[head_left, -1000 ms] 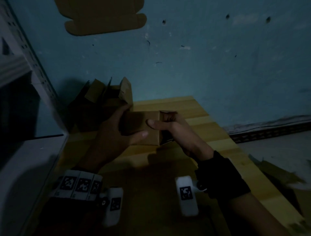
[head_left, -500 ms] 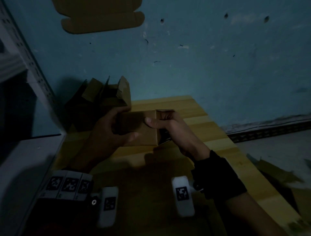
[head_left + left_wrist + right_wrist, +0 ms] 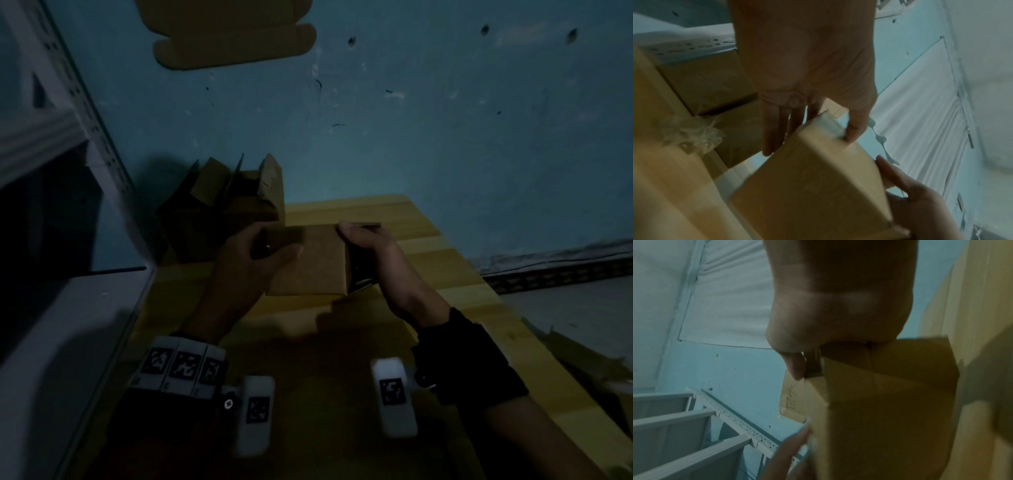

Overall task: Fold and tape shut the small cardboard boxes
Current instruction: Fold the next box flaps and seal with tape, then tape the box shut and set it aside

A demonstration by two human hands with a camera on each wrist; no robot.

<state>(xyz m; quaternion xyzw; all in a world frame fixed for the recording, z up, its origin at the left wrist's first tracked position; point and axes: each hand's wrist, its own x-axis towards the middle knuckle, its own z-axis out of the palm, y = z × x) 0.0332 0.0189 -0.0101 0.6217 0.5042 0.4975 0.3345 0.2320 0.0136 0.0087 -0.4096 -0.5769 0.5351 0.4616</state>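
Observation:
I hold a small brown cardboard box [image 3: 308,263] between both hands, above the wooden table [image 3: 376,212]. My left hand [image 3: 263,248] grips its left end, thumb over the near face and fingers behind it. In the left wrist view those fingers [image 3: 774,129] run along the box's [image 3: 813,181] far side, and a shiny strip, perhaps tape, shows at the end by my thumb. My right hand [image 3: 356,240] grips the right end, which looks dark and open, with the thumb at the top corner. The right wrist view shows that thumb [image 3: 795,368] pinching the edge of the box [image 3: 879,402].
Open cardboard boxes [image 3: 233,202] with raised flaps stand at the table's back left against the blue wall. A flat cardboard blank [image 3: 233,37] hangs high on that wall. A white metal rack [image 3: 51,144] flanks the left side. Crumpled clear plastic [image 3: 692,133] lies beside the boxes.
The box has shifted slightly right between my hands. My right thumb slid from the near face up to the top right corner, and my left thumb moved higher on the face.

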